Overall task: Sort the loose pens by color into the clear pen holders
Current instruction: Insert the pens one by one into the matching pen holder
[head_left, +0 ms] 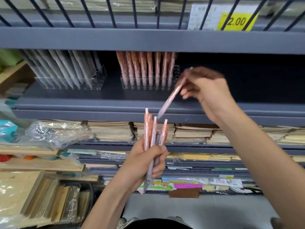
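Head view: left grip [145, 160] clasps a pen bundle [154, 131]; right grip [204, 87] pinches one pink pen [170, 100].

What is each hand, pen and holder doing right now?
Left hand: grips a bunch of pens, upright.
Right hand: pinches one pink pen, tilted, tip down.
Left holder: holds gray pens, leaning.
Right holder: holds pink pens, standing.

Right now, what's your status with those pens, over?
Left hand grips a bunch of pink and gray pens. Right hand pinches one pink pen, tip down, near the pink-pen holder. Nothing between them.
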The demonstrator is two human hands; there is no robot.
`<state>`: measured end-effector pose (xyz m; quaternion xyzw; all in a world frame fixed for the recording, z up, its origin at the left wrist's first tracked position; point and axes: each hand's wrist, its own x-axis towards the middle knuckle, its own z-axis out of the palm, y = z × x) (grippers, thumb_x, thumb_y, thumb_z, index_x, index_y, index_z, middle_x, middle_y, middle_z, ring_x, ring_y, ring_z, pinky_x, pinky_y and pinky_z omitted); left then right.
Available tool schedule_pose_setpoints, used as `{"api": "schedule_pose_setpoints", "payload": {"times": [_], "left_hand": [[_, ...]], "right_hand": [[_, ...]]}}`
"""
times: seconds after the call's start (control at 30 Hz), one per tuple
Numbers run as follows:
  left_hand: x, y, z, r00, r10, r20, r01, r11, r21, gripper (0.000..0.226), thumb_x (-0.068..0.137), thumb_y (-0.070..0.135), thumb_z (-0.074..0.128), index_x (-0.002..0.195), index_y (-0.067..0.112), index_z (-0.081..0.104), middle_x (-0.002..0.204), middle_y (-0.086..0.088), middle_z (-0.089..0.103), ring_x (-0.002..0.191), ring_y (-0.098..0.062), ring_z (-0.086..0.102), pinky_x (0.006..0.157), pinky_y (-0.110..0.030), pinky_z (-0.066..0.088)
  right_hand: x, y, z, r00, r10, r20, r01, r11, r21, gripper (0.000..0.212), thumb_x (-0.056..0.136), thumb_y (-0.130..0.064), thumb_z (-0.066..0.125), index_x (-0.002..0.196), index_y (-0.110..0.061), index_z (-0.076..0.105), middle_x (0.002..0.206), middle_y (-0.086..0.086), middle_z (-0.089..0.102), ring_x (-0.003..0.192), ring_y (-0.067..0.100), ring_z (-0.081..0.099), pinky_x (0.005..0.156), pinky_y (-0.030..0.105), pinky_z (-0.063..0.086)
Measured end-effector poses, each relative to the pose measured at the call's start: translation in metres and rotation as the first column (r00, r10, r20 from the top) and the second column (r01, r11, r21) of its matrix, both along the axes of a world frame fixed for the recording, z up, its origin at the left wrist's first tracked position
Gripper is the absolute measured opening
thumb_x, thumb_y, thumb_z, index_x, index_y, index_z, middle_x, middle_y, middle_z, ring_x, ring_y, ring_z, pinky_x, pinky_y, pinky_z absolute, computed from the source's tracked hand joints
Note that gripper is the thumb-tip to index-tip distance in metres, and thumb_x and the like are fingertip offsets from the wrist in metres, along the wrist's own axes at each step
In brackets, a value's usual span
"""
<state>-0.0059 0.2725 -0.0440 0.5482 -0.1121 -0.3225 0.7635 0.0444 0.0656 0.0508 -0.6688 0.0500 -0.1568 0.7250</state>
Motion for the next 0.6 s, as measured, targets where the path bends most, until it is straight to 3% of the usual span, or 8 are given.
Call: {"api": "schedule_pose_setpoints", "payload": {"times": [0.13, 0.27, 0.37, 0.47, 0.53, 0.6], "left_hand": [[-0.003, -0.007, 0.003, 1.000, 0.003, -0.002, -0.003, 1.000, 0.004, 0.017, 0.089, 0.012, 0.054, 0.081, 0.007, 0.040, 0.050, 0.002, 0.044, 0.037, -0.013, 0.034, 0.038, -0.021, 0.031], [-0.006, -0.013, 0.006, 1.000, 0.024, -0.019, -0.024, 1.000, 0.000, 0.019, 0.088, 0.014, 0.055, 0.082, 0.007, 0.038, 0.049, 0.003, 0.044, 0.036, -0.012, 0.035, 0.038, -0.021, 0.031], [-0.007, -0.016, 0.007, 0.999, 0.042, -0.018, -0.042, 0.999, -0.010, 0.021, 0.087, 0.014, 0.056, 0.080, 0.006, 0.038, 0.051, 0.002, 0.045, 0.036, -0.012, 0.035, 0.037, -0.021, 0.029], [-0.007, -0.017, 0.008, 0.998, 0.057, -0.024, -0.058, 0.998, -0.032, 0.018, 0.087, 0.012, 0.058, 0.080, 0.006, 0.042, 0.056, -0.001, 0.047, 0.036, -0.012, 0.036, 0.037, -0.021, 0.030], [-0.008, -0.017, 0.008, 0.998, 0.057, -0.020, -0.058, 0.997, -0.041, 0.017, 0.087, 0.012, 0.058, 0.082, 0.005, 0.043, 0.056, -0.002, 0.050, 0.036, -0.012, 0.036, 0.037, -0.020, 0.031], [-0.009, -0.017, 0.008, 0.998, 0.063, -0.023, -0.064, 0.996, -0.054, 0.017, 0.088, 0.011, 0.058, 0.085, 0.003, 0.043, 0.057, -0.003, 0.053, 0.035, -0.012, 0.037, 0.036, -0.021, 0.031]], "right_hand": [[0.012, -0.034, 0.008, 0.900, -0.383, 0.209, 0.372, 0.924, 0.094, 0.023, 0.094, 0.005, 0.050, 0.078, -0.009, 0.061, 0.060, -0.002, 0.068, 0.050, 0.015, 0.063, 0.054, 0.029, 0.055], [0.026, -0.052, 0.008, 0.821, -0.503, 0.270, 0.508, 0.859, 0.054, 0.029, 0.083, 0.007, 0.044, 0.073, -0.012, 0.063, 0.061, -0.006, 0.068, 0.062, 0.021, 0.069, 0.070, 0.041, 0.059], [0.035, -0.059, 0.004, 0.829, -0.507, 0.235, 0.546, 0.826, -0.141, 0.027, 0.077, -0.006, 0.055, 0.064, -0.027, 0.065, 0.068, -0.006, 0.072, 0.080, 0.028, 0.073, 0.084, 0.047, 0.058], [0.047, -0.052, 0.006, 0.844, -0.441, 0.306, 0.519, 0.816, -0.255, 0.032, 0.075, -0.013, 0.054, 0.054, -0.035, 0.065, 0.070, -0.007, 0.071, 0.084, 0.031, 0.071, 0.087, 0.049, 0.055], [0.055, -0.046, 0.009, 0.870, -0.346, 0.351, 0.471, 0.796, -0.381, 0.027, 0.075, -0.024, 0.049, 0.057, -0.036, 0.064, 0.078, 0.003, 0.073, 0.091, 0.035, 0.069, 0.092, 0.050, 0.052], [0.062, -0.042, 0.010, 0.908, -0.275, 0.315, 0.410, 0.729, -0.548, 0.027, 0.076, -0.038, 0.044, 0.076, -0.028, 0.069, 0.097, 0.013, 0.073, 0.103, 0.036, 0.065, 0.099, 0.049, 0.046]]}}
